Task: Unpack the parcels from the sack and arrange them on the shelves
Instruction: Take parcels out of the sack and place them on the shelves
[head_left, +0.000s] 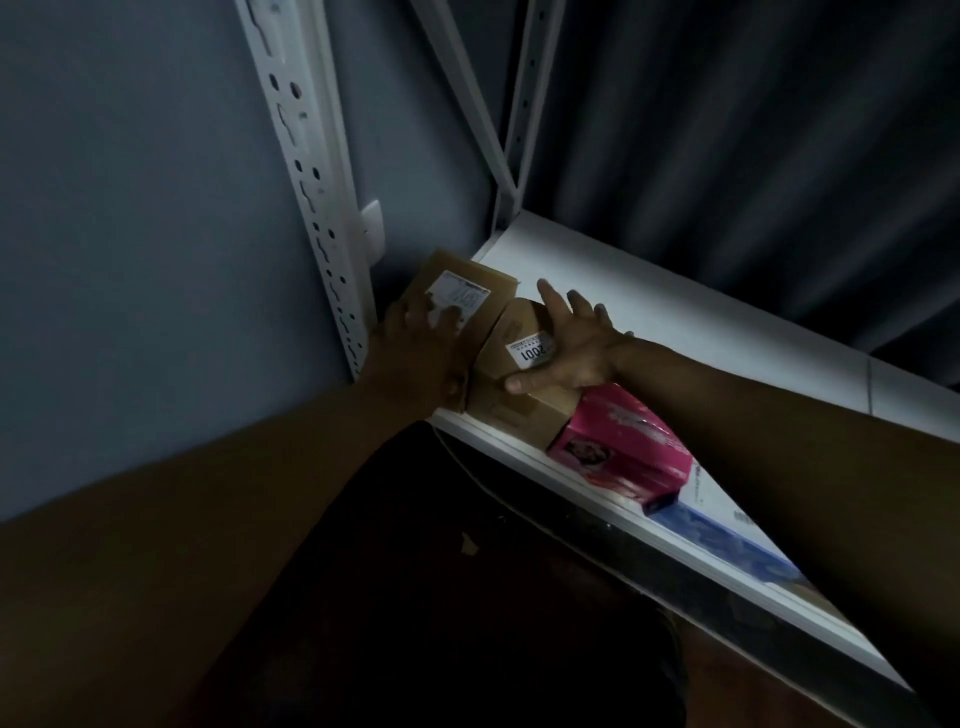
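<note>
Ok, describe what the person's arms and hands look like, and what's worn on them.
Both forearms are bare as far as the frame shows: no sleeves in view. The left hand and right hand wear no gloves. No watch, ring or bracelet is visible, though the light is dim.

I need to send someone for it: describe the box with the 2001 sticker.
Find the white shelf and follow it to its left end. Two brown boxes sit there; take the right one, the 2001 box, next to the pink package. Its neighbour, the left brown box, bears a larger printed label.
</note>
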